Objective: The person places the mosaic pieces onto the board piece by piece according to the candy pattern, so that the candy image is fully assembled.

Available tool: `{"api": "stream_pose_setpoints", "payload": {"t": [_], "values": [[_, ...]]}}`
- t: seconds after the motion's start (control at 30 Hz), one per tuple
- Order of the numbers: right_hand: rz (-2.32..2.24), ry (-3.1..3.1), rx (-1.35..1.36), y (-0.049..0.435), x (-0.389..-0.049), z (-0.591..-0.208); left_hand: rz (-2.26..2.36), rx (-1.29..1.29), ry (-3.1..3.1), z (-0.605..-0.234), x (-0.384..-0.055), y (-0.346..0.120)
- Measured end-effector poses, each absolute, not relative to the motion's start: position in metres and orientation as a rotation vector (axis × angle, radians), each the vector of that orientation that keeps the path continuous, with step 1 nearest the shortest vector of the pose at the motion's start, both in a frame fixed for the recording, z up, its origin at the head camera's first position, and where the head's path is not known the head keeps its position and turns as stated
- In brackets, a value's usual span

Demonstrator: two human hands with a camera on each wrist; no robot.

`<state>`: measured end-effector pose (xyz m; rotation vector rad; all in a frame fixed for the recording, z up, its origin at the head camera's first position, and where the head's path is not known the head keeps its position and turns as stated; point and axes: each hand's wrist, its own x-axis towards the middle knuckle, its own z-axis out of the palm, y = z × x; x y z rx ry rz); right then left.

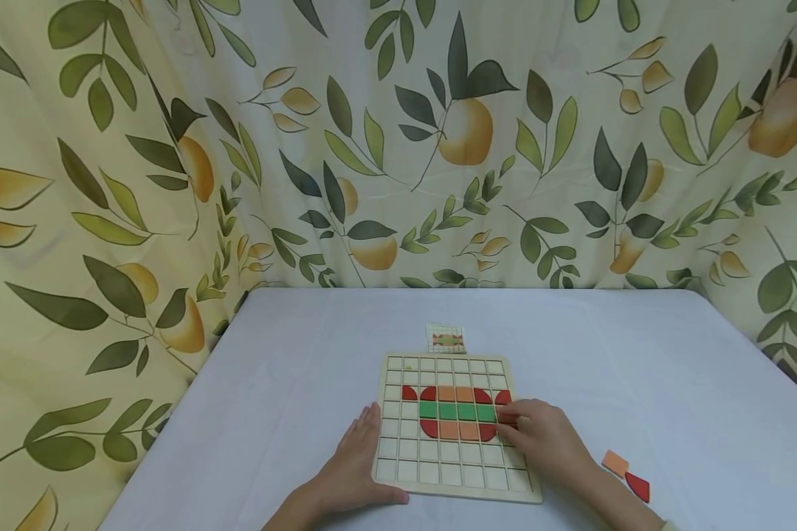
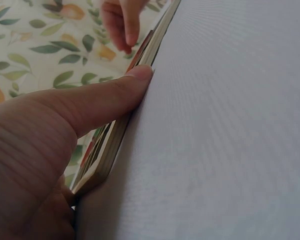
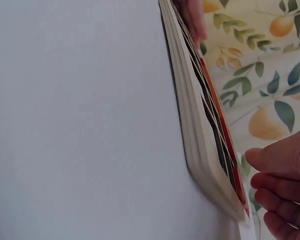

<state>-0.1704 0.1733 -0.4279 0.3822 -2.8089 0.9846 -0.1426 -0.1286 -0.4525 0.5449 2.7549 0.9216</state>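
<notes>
A square wooden grid board (image 1: 388,468) lies on the table, with red, orange and green pieces making a banded pattern. My left hand (image 1: 348,468) rests along the board's left side, its fingers straight at the edge. The left thumb (image 2: 125,90) lies against the near edge in the left wrist view. Over the right columns is my right hand (image 1: 547,439), fingertips right at the end of the green row (image 1: 457,411). In the right wrist view, the right thumb (image 3: 272,156) stands apart from the bent fingers, with no piece visible between them.
A small pattern card (image 1: 446,339) lies just beyond the board's far edge. Right of the right forearm are a loose orange square (image 1: 615,463) and a loose red piece (image 1: 637,487). A leaf-and-fruit patterned curtain (image 1: 398,147) hangs behind the white table (image 1: 305,354).
</notes>
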Motion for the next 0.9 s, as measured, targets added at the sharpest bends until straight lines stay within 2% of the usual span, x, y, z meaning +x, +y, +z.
{"api": "stream_pose_setpoints", "payload": {"t": [0.27,0.9], "values": [[0.895,-2.768,0.254,0.206,-0.158,-0.428,0.914,0.539,2.759,-0.452,-0.143,-0.129],[0.736,-2.856,0.139,0.267,-0.140,-0.426,0.921,0.547,2.757,-0.452,-0.142,-0.129]]}}
